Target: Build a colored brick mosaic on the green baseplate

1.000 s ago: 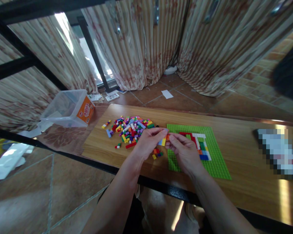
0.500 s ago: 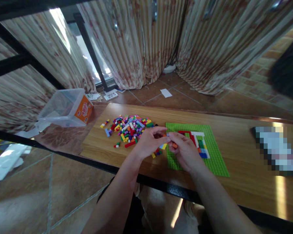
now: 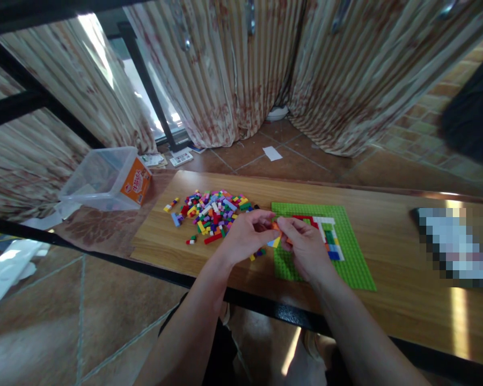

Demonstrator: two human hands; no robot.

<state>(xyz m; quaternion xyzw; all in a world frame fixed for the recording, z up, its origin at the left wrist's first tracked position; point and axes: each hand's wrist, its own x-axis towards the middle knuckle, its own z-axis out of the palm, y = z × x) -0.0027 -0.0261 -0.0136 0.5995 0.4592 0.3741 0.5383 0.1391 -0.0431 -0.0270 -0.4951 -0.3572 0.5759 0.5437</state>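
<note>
My left hand (image 3: 244, 236) and my right hand (image 3: 304, 246) meet just above the left edge of a green baseplate (image 3: 354, 257). Both pinch a small cluster of joined bricks (image 3: 275, 238), yellow, orange and light blue. On the baseplate sits a flat build of red, white, green and blue bricks (image 3: 326, 236), partly hidden by my right hand. A pile of loose coloured bricks (image 3: 213, 210) lies on the wooden table (image 3: 386, 230) left of my hands. A few stray bricks (image 3: 257, 253) lie under my left hand.
A clear plastic tub (image 3: 107, 179) with an orange label stands off the table's left end. A blurred-out object (image 3: 454, 246) lies at the table's right. Striped curtains (image 3: 265, 69) hang behind, over a tiled floor with a scrap of white paper (image 3: 272, 153).
My hands have kept working the small brick cluster in place; the fingers shifted slightly and the cluster dropped a little lower. The view drifted slightly.
</note>
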